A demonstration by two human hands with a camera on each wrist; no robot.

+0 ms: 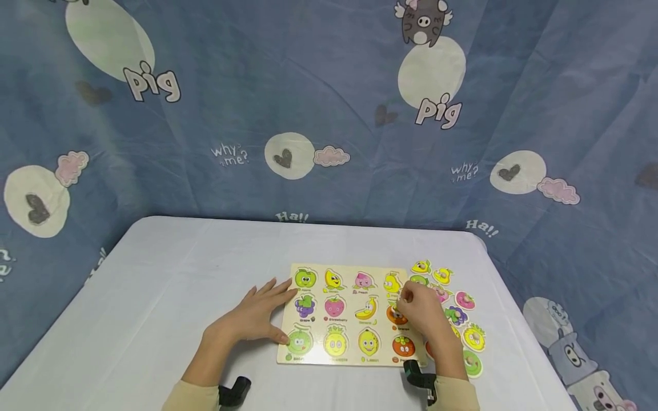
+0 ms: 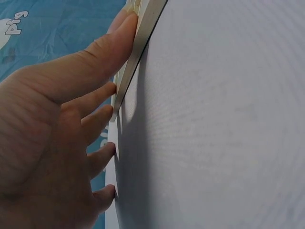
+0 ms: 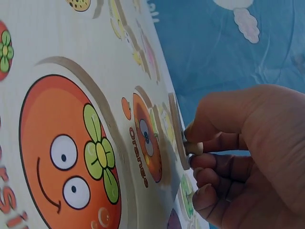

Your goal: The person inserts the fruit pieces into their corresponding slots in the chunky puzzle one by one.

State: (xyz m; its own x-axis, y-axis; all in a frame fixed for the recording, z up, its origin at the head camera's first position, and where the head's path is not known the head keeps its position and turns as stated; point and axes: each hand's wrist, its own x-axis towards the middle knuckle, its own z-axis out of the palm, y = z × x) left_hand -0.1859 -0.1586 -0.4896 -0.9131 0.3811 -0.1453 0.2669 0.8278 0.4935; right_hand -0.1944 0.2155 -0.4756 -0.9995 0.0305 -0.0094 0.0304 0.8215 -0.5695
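Note:
A cream wooden fruit puzzle board (image 1: 319, 342) lies on the white table, with rows of printed fruits. My left hand (image 1: 257, 311) is spread at its left side, thumb and fingertips at the board's edge; the left wrist view shows the thumb (image 2: 125, 36) against that edge. My right hand (image 1: 424, 311) is over the board's right side, by the pear picture (image 1: 392, 282) and the orange picture (image 3: 147, 138). In the right wrist view its fingers pinch the small peg (image 3: 194, 148) of a thin wooden puzzle piece (image 3: 177, 129). The piece's printed face is hidden.
Several loose fruit pieces lie right of the board, among them a pineapple piece (image 1: 474, 337), a grape piece (image 1: 456, 315) and a green round piece (image 1: 472, 363). Some are partly behind my right forearm. A blue patterned cloth (image 1: 329, 103) hangs behind the table (image 1: 205, 257).

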